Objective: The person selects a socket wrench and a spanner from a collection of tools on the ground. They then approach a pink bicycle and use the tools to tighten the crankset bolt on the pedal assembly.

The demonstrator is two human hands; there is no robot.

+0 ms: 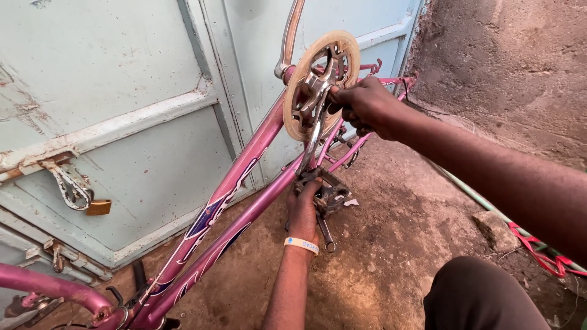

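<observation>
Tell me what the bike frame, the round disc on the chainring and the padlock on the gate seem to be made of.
Bike frame: metal tubing, by its look, under glossy pink paint with blue decals. Chainring disc: pale cream, matte and scuffed, probably plastic; the spider and crank arm inside look like bare silvery metal. Padlock: brass-coloured metal, dull, hanging from a chipped grey hasp.

1. It is daytime, and the light is soft and even. I see no hard sun spots.
2. The pale blue door (122,122) past my left hand (304,211) looks bright.
3. My right hand (361,107) and arm look dark, with little detail.
4. The ground under my left hand has only faint, soft shadows.
5. The chainring (318,85) by my right hand looks sharp, with no glare.
6. Lines bend a bit at the edges, far from my hands.
</observation>
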